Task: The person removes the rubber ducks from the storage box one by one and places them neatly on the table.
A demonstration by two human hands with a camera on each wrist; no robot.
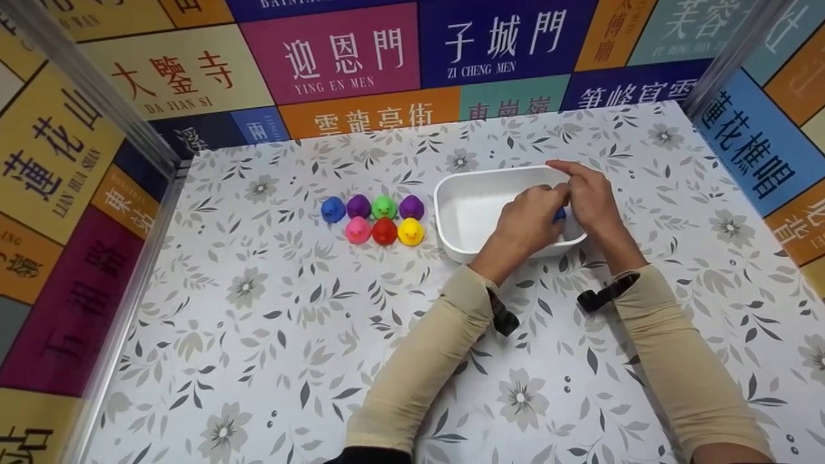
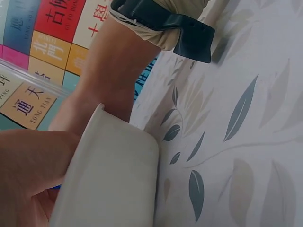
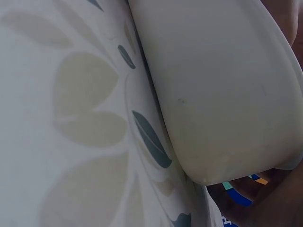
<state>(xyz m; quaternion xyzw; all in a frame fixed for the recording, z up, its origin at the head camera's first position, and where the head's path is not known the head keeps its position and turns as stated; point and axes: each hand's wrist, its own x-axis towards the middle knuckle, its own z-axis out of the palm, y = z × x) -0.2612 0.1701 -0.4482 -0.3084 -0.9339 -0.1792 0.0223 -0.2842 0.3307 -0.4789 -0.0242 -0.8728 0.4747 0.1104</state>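
A white plastic tub (image 1: 456,235) stands on the table. My left hand (image 1: 530,216) reaches over its near rim with curled fingers, holding a small blue object (image 1: 559,214), mostly hidden under the fingers; only a blue sliver (image 2: 57,187) of it shows in the left wrist view. At the tub's right end, my right hand (image 1: 593,200) grips the wall and rim, its fingers reaching to the far corner and touching the left hand. The right wrist view is filled by the tub's outer wall (image 3: 213,94), with part of the right hand (image 3: 274,198) at its lower edge.
Left of the tub sit small rubber ducks in two rows, among them a blue duck (image 1: 333,209), a green duck (image 1: 385,207), a pink duck (image 1: 358,230), a red duck (image 1: 385,231) and a yellow duck (image 1: 410,231). Printed panels (image 1: 348,55) border the flowered tablecloth (image 1: 290,386).
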